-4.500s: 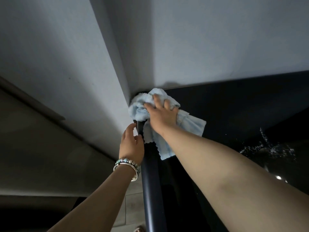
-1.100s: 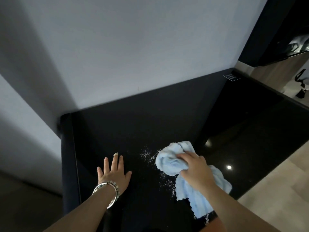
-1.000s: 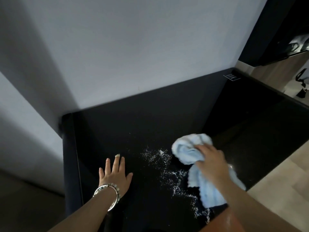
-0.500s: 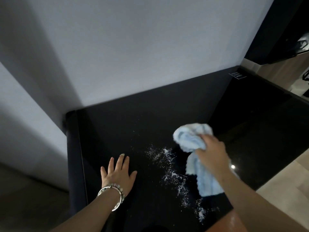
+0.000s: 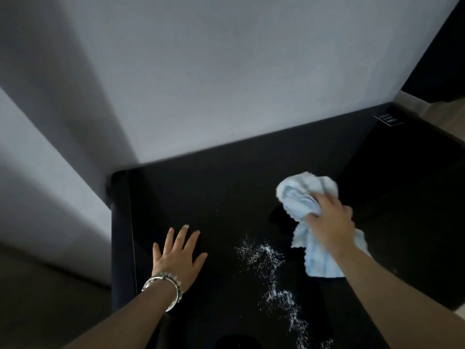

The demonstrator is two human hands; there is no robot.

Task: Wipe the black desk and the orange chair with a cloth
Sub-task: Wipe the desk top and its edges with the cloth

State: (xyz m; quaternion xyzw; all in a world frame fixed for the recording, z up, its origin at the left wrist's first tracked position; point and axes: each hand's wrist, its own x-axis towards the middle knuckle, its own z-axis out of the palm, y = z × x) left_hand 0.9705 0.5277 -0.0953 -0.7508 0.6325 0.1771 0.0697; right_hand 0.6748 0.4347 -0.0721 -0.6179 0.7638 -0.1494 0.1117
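Right hand point(image 5: 329, 227) bunched around pale blue cloth point(image 5: 304, 197), wad pressed to black desk point(image 5: 214, 192) right of centre, loose tail trailing toward near edge. Soft, light, limp, likely best gathered at the middle to keep the tail from dragging. Left hand point(image 5: 178, 255) flat on the glossy top, fingers spread, holding nothing, beaded bracelet point(image 5: 163, 285) at wrist. White powder point(image 5: 266, 258) scattered between hands. Grey wall point(image 5: 201, 84) hard behind; sweep path otherwise unobstructed. Orange chair unseen.

The right hand point(image 5: 328, 224) grips a light blue cloth point(image 5: 305, 197) on the black desk point(image 5: 226, 187). Left of the cloth lies white powder point(image 5: 266, 258), then the flat left hand point(image 5: 177, 255).
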